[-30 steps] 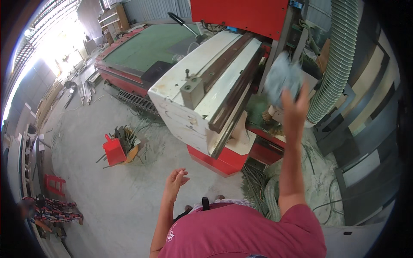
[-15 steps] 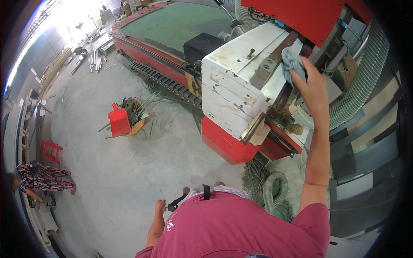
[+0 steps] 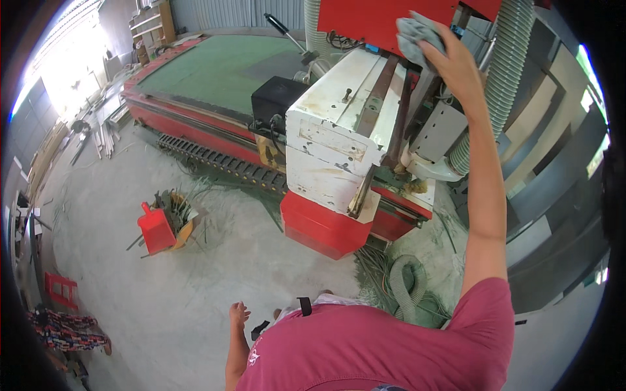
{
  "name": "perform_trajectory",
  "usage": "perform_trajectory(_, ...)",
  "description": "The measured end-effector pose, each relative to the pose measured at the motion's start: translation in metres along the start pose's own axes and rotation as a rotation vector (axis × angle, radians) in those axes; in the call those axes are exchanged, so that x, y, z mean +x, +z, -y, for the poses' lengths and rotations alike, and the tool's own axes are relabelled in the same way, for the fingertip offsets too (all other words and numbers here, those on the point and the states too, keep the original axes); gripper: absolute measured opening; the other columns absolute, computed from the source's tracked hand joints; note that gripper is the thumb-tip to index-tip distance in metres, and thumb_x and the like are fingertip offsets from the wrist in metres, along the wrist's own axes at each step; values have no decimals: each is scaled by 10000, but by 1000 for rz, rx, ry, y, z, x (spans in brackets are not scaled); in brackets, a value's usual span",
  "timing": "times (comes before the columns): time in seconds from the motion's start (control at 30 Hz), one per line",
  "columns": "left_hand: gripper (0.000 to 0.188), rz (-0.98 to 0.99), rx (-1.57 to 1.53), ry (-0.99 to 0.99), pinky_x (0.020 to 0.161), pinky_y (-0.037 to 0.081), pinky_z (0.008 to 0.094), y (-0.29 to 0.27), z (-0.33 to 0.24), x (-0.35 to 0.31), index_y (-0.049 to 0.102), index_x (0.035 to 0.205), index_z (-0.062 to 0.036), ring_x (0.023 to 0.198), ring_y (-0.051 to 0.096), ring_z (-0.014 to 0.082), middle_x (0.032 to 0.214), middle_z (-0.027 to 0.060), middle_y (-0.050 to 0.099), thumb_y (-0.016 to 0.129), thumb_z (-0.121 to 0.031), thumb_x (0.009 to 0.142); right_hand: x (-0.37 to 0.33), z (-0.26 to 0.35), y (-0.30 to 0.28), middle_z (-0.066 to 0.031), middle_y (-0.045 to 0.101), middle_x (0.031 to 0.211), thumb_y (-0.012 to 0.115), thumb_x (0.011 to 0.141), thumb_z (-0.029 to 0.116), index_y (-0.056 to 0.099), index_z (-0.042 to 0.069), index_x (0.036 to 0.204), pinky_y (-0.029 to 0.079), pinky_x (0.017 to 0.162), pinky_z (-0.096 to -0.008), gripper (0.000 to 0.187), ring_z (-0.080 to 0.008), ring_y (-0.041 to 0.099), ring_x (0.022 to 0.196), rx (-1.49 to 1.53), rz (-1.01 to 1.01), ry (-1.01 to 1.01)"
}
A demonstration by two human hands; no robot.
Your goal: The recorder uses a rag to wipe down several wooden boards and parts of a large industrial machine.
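Blown-out daylight upper left, strong fisheye bending, dark rim.

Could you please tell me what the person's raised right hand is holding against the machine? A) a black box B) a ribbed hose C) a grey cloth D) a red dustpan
C: the right hand is raised to the red upper part of the machine with a crumpled grey cloth bunched in its fingers, while the red dustpan lies far off on the floor.
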State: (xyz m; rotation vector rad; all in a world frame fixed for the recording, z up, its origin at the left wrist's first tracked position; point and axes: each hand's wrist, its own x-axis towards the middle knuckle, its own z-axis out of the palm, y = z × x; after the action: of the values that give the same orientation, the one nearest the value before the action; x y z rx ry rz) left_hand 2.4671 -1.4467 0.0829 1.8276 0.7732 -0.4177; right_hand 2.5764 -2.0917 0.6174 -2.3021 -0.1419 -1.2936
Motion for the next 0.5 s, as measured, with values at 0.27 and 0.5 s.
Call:
perform_trajectory(0.27,351,-133,-38,-36,603,502,377,-63,59,1,530,1082,-7,677,649,254,889,143,622,518,-292,877,85,-71,128,-167,529,1244,593,819,268,514,68,1239,379,978,-381,472,-299,494,1164,-405,358,-213)
perform_trajectory(0.5,368,-314,450,-45,854,462,469,-120,248,-61,652,961,-3,977,584,389,1046,249,608,548,-315,796,-20,-196,-56,-232,500,1272,556,789,184,421,-6,1310,364,1002,-423,570,-376,491,1165,-668,615,-313)
